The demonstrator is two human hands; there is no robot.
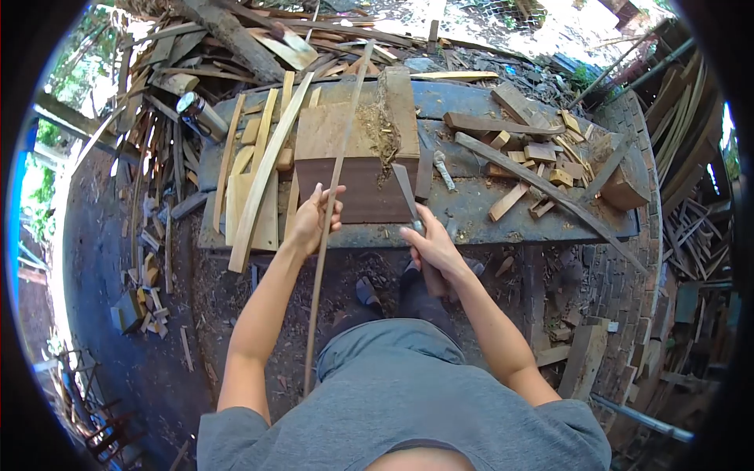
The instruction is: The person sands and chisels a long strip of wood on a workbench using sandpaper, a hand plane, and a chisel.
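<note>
Nearest me, the grey shirt (408, 408) fills the bottom of my view and hides the waist and legs; the lens rim blacks out every corner. Below the worktop's front edge I can make out only two dark shoe tips on littered dirt. My left hand (314, 220) is closed around a long, thin wooden stick (334, 184), thumb and fingers pinching it where it crosses the front edge of the worktop (487, 212); its lower end hangs free past the left forearm, and its upper end reaches well beyond the far edge. My right hand (430, 250) is clenched in a fist on a flat metal blade (405, 192). The handle is buried in the grip, so I cannot tell its shape. The blade tip lies against the dark front face of a squared wooden block (353, 169), just right of the stick. The block's top is paler and carries fibrous shavings (381, 129). There is little bare room: curved pale slats (259, 169) crowd the left, and angular offcuts (538, 157) crowd the right. Farther off, a heap of scrap timber (236, 39) blurs together.
</note>
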